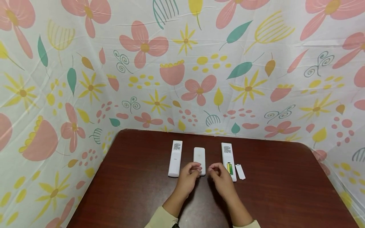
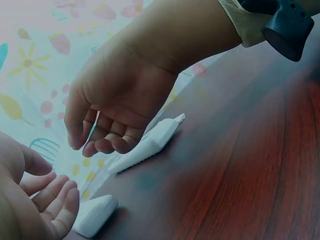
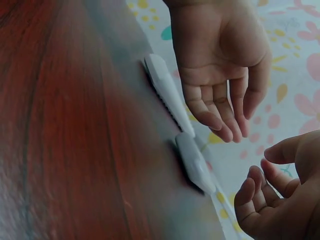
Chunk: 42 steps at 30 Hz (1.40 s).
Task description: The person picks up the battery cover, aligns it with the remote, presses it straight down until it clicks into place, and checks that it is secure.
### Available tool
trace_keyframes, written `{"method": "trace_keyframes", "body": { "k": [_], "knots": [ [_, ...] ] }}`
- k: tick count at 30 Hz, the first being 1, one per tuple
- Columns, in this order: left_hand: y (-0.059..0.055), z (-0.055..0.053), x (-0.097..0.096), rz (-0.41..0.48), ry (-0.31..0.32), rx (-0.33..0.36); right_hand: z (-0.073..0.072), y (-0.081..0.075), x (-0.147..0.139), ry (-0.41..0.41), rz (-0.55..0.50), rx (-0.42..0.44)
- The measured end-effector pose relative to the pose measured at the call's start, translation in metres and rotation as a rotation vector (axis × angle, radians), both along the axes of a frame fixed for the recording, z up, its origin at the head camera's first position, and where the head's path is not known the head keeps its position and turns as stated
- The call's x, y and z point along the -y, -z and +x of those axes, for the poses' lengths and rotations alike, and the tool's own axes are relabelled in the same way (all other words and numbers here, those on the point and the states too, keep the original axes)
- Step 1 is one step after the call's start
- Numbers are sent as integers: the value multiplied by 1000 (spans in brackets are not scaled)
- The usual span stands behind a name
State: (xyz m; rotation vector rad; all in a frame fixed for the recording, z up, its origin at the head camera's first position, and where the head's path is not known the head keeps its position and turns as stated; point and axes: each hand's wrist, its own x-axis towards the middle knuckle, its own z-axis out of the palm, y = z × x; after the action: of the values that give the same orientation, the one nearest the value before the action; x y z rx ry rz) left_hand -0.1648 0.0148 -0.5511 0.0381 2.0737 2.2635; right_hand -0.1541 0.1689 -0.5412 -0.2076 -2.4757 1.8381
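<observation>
My left hand [image 1: 186, 179] hovers by the lower end of a plain white remote-like case [image 1: 199, 155], its fingers loosely bent and nothing between them. Across from it, my right hand [image 1: 222, 180] is held with thumb and fingers relaxed and empty; the left wrist view shows a gap between this right hand's [image 2: 125, 95] thumb and fingers. Just beyond it lies a white remote control [image 1: 227, 152], back up. Its battery compartment is uncovered, with green and yellow batteries [image 1: 229, 168] inside. A small white battery cover [image 1: 240, 171] rests to its right.
A second white remote control [image 1: 175, 161], back up with a printed label and its cover in place, lies on the left. All sit on a dark red-brown wooden table [image 1: 137, 190]. A flower-patterned cloth [image 1: 188, 110] hangs behind the table's far edge and along both sides.
</observation>
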Motion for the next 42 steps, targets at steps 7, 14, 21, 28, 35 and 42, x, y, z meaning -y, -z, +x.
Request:
{"method": "trace_keyframes", "body": {
  "k": [7, 14, 21, 28, 35, 42],
  "knots": [
    [-2, 3, -7, -10, 62, 7, 1, -4, -12, 25, 89, -14],
    [-3, 9, -14, -35, 116, -6, 2, -7, -24, 35, 102, -50],
    [-2, 14, -21, -42, 164, 2, 2, -6, -35, 58, 91, -71],
    [-3, 17, -27, -33, 220, 37, 1, -6, -43, 103, 209, -52],
    [-4, 18, -32, -74, 254, 31, 0, -6, -49, 110, 232, -29],
    [-3, 21, -37, -167, 285, 47, -1, -5, -54, 129, 249, -31]
  ]
}}
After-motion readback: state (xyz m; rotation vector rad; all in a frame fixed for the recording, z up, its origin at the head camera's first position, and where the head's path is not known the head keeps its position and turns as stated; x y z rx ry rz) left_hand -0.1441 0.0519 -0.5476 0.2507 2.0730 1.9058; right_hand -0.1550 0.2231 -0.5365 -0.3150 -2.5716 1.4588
